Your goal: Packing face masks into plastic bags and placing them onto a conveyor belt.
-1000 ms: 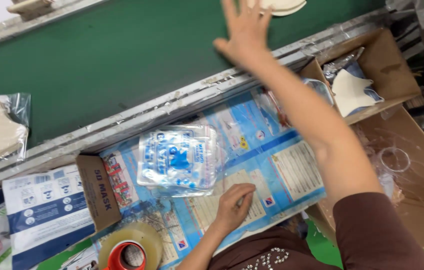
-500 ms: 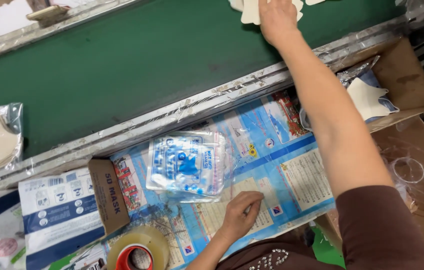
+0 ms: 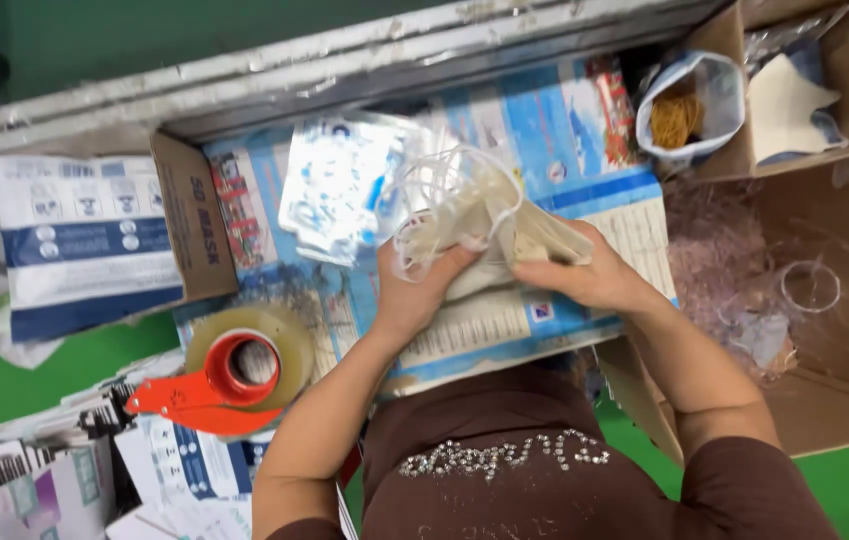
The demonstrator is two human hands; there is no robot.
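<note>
**Head view: both hands bunch a stack of cream masks over the printed sheets**

Head view shows the left hand (image 3: 422,290) and right hand (image 3: 594,275) both closed on a small stack of cream face masks (image 3: 504,230), held just above the blue printed sheets (image 3: 564,150) on the counter. Thin white ear loops (image 3: 434,185) spring loosely out of the stack toward the left.

A likely slip: those loose loops could catch on the clear printed pouch (image 3: 339,185) lying just beside them and drag it along. The stack looks unevenly gripped, so a mask could slide out on the right.

Packages around: an open brown carton flap (image 3: 194,215) leads to a white box with dark blue bands (image 3: 84,240) at left. A roll of clear tape on an orange dispenser (image 3: 234,375) sits near the left forearm. At upper right, a cardboard box (image 3: 844,90) holds a small bag of yellow rubber bands (image 3: 679,115) and a cream mask.
</note>
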